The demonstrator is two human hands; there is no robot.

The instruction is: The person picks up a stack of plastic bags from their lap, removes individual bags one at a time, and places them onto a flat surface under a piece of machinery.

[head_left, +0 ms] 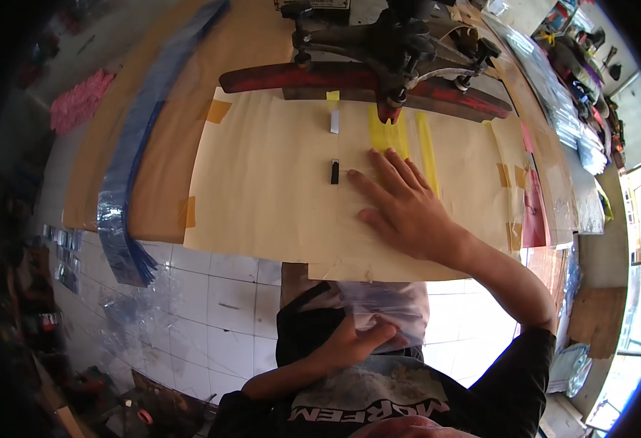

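We have our right hand (407, 208) laid palm down on the cream sheet (262, 175), fingers spread, the longer ones reaching a yellow strip (386, 135) on the sheet. Our left hand (361, 342) is below the sheet's near edge, over our lap, and seems to be closed on a clear film (379, 299); the film is so thin that we can hardly trace where the fingers grip it. Just left of our right fingertips, about mid-sheet, sits a small black piece (335, 172), with a small white piece (334, 122) farther up the sheet.

The sheet lies on a brown tabletop (149, 168), held by brown tape (218, 111) along its left side. Across the sheet's far edge runs a red bar (298, 77) on a dark metal frame (357, 40), which bounds our reach there. Left of the sheet, a blue plastic bundle (120, 212) hangs over the tabletop's near edge. The sheet's left half offers a broad flat stretch of paper beside our right hand. Past its near edge we see white tiled floor (229, 299); far to its right, bright windows (638, 292).
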